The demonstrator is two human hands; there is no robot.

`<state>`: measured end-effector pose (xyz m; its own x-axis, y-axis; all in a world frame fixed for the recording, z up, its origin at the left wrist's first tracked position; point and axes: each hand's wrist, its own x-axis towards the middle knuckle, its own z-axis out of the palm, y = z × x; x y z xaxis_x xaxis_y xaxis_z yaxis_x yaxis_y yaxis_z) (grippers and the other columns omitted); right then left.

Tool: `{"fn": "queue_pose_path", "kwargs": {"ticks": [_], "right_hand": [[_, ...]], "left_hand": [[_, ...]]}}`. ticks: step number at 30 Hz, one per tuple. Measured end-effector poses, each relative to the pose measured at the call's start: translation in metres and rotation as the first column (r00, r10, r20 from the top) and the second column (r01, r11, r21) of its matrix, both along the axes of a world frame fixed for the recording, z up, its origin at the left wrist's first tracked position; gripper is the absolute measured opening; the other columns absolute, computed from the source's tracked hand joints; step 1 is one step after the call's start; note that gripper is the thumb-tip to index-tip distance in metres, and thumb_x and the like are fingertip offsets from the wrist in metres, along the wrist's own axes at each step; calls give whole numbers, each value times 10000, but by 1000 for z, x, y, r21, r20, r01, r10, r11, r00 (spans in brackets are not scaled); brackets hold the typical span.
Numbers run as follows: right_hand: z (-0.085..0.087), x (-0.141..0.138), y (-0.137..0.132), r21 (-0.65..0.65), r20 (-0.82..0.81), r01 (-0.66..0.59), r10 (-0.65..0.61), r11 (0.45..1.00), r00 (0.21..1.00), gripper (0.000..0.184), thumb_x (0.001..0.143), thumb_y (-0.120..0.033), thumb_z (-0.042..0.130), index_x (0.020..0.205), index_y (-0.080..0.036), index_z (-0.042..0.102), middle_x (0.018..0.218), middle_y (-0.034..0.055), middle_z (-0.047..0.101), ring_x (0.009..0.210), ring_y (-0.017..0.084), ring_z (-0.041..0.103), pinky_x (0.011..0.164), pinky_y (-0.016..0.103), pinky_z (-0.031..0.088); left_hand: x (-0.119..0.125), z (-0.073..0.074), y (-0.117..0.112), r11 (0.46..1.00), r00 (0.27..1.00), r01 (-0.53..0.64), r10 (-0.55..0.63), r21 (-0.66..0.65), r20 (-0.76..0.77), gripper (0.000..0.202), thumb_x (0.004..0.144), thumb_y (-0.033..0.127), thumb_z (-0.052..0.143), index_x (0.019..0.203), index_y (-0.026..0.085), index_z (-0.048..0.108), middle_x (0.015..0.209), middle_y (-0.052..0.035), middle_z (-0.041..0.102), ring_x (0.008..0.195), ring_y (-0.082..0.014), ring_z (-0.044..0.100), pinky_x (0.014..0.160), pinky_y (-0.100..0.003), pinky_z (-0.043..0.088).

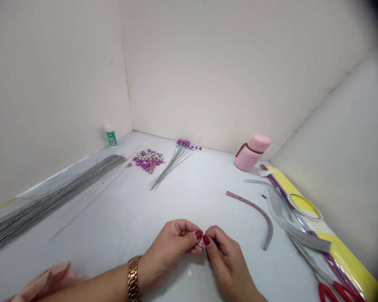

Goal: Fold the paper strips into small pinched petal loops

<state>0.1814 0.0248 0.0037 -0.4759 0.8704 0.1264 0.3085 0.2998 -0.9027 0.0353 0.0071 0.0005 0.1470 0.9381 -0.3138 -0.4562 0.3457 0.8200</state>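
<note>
Together, the left hand (169, 253) and right hand (223, 259) curl nearly closed above the white table (129, 218), their fingertips pinching a tiny pink piece (201, 243) between them, too small to make out further. A gold link bracelet (133, 273) circles the left wrist. Just right of the hands lies a curved grey strip (258, 212) dotted with pink. Well ahead sits a heap of small pink and silver beads (148, 161).
</note>
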Motion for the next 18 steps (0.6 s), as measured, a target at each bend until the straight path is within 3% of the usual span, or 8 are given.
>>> {"fn": "queue_pose_path", "kwargs": {"ticks": [3,8,11,14,18], "right_hand": [[2,-2,0,-171,-84,6,-21,985,996,262,851,-365,436,675,-180,497,562,-28,456,503,112,395,478,218,306],[0,-2,5,-457,-275,-91,-44,885,961,286,822,-413,499,672,-172,461,562,-47,440,477,77,347,462,189,275],[-1,-1,8,-552,-335,-112,-97,827,937,301,790,-427,542,662,-168,458,549,-44,462,447,65,326,436,181,240],[-2,-1,9,-614,-381,-128,-151,779,912,313,763,-430,576,649,-169,448,510,-60,432,419,55,305,414,172,209],[-1,-4,6,-629,-409,-109,-208,770,888,306,745,-412,606,650,-167,449,483,-75,403,408,47,302,411,162,214]], "left_hand": [[0,2,0,999,998,17,-15,-39,54,174,673,218,683,783,94,629,606,-17,615,540,-83,543,574,-199,404],[-1,6,1,997,997,60,-58,-45,54,170,688,230,674,784,90,657,651,-33,637,563,-78,550,593,-189,415],[-1,6,1,998,996,65,-65,0,57,166,709,243,660,787,98,645,666,-40,651,579,-92,576,603,-201,431],[1,5,2,988,993,103,-109,115,51,178,695,255,672,771,100,626,651,-54,668,622,-155,622,665,-289,468],[2,8,-2,970,982,104,-65,220,-180,149,736,269,622,723,121,635,664,-69,686,667,-195,640,679,-325,483]]}}
